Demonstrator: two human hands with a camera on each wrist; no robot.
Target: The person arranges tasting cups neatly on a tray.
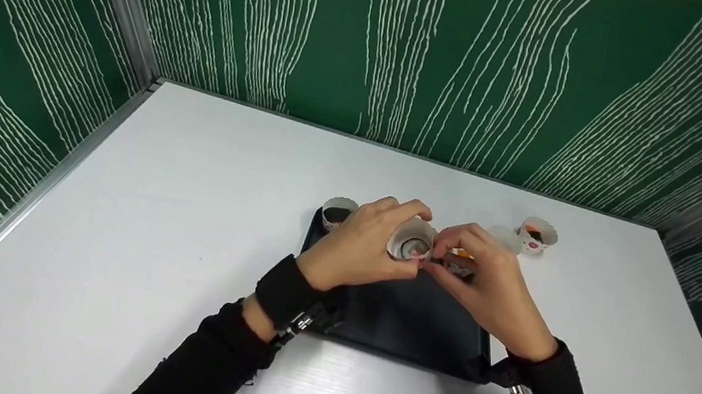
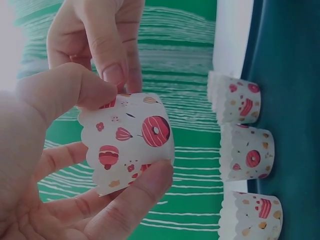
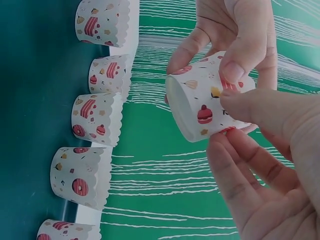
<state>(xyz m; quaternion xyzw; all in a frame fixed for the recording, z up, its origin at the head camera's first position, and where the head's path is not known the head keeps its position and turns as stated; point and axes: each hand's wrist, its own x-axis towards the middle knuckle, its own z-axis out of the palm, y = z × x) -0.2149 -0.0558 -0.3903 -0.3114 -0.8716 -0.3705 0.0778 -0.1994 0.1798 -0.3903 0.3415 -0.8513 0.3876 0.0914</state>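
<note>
My left hand [image 1: 365,248] holds a paper baking cup [image 1: 411,240] tilted above the tray, its fingers and thumb curled round the side. The cup is white with a scalloped rim and printed donuts and cakes, as its wall [image 2: 125,130] shows in the left wrist view. In the head view its pale inside faces up. My right hand [image 1: 490,279] meets the cup at its right side; thumb and fingertips pinch at the wall near the rim. From the right wrist view the smooth base edge [image 3: 182,112] points left, and the left fingers cover part of the print.
Beneath the hands lies a black tray [image 1: 408,329] on a white table [image 1: 193,192]. A filled cup [image 1: 337,215] stands at its back left; another, partly hidden behind my right hand, holds something orange. Beyond the tray's back right stands one more cup [image 1: 535,236]. Green panels surround the table.
</note>
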